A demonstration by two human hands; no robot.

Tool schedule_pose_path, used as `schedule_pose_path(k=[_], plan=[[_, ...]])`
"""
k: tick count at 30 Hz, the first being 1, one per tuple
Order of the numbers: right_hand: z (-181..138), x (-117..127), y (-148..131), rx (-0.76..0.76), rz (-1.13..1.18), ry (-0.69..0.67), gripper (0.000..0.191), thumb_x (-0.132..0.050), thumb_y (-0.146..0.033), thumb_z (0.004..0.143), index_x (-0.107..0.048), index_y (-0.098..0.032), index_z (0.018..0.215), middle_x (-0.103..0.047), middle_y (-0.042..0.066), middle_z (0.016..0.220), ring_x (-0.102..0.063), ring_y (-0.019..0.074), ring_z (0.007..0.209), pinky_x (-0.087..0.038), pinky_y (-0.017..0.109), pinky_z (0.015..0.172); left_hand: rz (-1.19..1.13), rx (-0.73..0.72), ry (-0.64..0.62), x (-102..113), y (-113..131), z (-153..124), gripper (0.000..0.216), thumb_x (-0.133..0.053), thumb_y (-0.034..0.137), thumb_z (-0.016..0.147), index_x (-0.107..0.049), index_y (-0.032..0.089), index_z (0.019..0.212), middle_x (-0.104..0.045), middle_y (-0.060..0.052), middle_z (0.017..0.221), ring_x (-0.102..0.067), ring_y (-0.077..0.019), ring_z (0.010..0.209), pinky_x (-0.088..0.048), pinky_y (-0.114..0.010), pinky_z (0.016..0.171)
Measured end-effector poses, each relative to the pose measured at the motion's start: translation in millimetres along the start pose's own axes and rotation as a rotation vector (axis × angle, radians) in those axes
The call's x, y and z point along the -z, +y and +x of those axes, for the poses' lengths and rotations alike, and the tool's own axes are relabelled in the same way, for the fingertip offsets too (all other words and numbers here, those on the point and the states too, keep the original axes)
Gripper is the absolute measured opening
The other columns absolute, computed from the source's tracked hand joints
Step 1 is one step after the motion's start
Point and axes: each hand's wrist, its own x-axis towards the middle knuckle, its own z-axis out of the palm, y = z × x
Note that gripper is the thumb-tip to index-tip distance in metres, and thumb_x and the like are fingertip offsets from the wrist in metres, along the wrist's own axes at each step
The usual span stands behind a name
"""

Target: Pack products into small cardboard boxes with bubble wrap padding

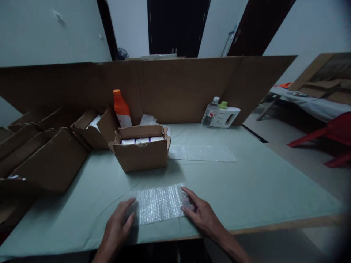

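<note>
A sheet of bubble wrap point(159, 202) lies flat near the front edge of the pale green table point(246, 190). My left hand point(119, 224) rests at its left edge with fingers stretched out flat. My right hand point(199, 212) lies on its right edge, fingers spread and pressing the wrap down. Neither hand grips anything. Just behind the wrap stands an open cardboard box point(141, 151) with several white and purple packs inside.
A second bubble wrap sheet point(201, 153) lies right of the box. An orange bottle point(122, 109), water bottle point(210, 112) and white jug point(226, 116) stand by a cardboard wall point(170, 87). Stacked cartons point(46, 153) fill the left. Red chairs point(333, 135) stand at right.
</note>
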Motion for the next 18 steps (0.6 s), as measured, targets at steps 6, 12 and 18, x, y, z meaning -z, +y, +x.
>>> schedule_pose_path(k=[6,12,18], plan=[[15,9,-26,0.195,0.04,-0.046,0.029,-0.054,-0.027,0.09,-0.076,-0.024,0.11,-0.078,0.008,0.107,-0.073,0.0249,0.097,-0.058,0.039,0.087,0.009,-0.305,0.095,11,19,8,0.025,-0.053,0.022,0.085,-0.074,0.026,0.099,-0.08,-0.003,0.091,-0.076,-0.0186,0.08,-0.062,-0.026,0.072],[68,78,-112,0.547,0.003,0.285,0.024,-0.057,-0.023,0.093,-0.073,-0.024,0.111,-0.077,0.005,0.102,-0.073,0.0183,0.091,-0.059,0.029,0.08,0.236,-0.599,0.54,93,92,74,0.029,-0.059,0.016,0.088,-0.067,0.022,0.115,-0.075,-0.006,0.103,-0.07,-0.0177,0.096,-0.053,-0.028,0.091],[175,101,-154,0.508,-0.215,0.227,0.028,-0.051,-0.023,0.093,-0.072,-0.02,0.112,-0.075,0.006,0.113,-0.069,0.0199,0.103,-0.052,0.031,0.089,0.295,-0.383,0.38,128,114,185,0.034,-0.047,0.038,0.091,-0.07,0.018,0.105,-0.073,-0.01,0.102,-0.065,-0.0252,0.097,-0.05,-0.036,0.087]])
